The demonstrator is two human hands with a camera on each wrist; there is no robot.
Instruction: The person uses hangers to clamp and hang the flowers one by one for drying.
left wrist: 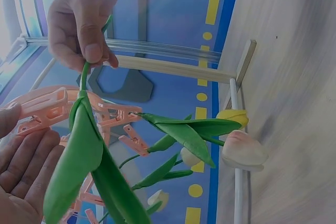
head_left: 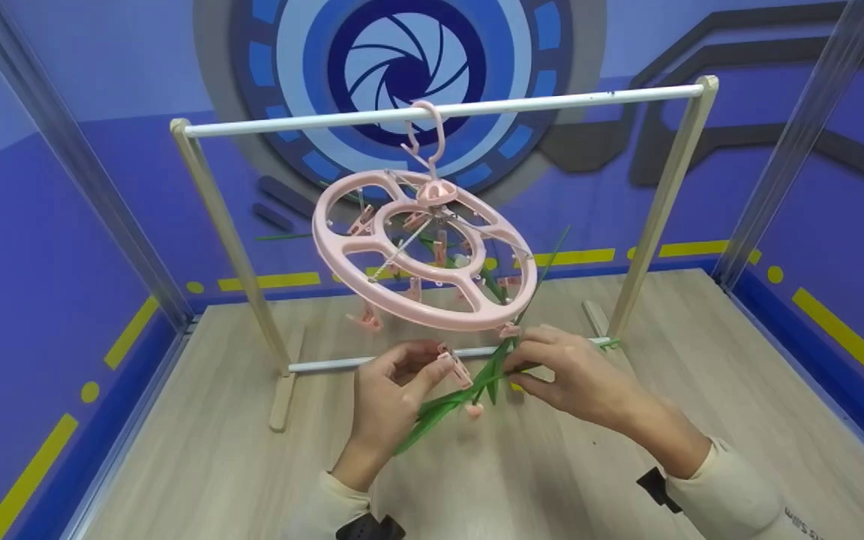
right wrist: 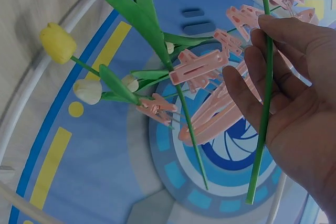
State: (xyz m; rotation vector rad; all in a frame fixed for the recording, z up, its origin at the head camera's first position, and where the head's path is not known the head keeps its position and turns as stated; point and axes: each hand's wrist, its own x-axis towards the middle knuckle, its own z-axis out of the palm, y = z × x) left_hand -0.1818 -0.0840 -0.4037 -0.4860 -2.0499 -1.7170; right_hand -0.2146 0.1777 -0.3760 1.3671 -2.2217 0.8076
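Observation:
My left hand (head_left: pixel 391 390) pinches a pink clothespin (left wrist: pixel 44 109) below the near rim of a round pink clip hanger (head_left: pixel 477 316). My right hand (head_left: pixel 578 379) pinches the green stem of an artificial tulip (right wrist: pixel 265 90). Its long leaves (left wrist: pixel 73 161) reach across beside the left hand's clothespin, and its bloom is out of sight. Close by, other tulips hang head down from the hanger's clips: a yellow tulip (right wrist: pixel 58 43), a white tulip (right wrist: pixel 87 92) and a pale pink tulip (left wrist: pixel 244 150).
The hanger hooks over the white top bar (head_left: pixel 312 121) of a wooden-legged rack (head_left: pixel 229 240). More pink clothespins (head_left: pixel 368 319) dangle under the ring. A low white crossbar (head_left: pixel 334 364) runs just behind my hands, above the wood-look tabletop (head_left: pixel 199 465). Blue patterned walls (head_left: pixel 132 187) surround it.

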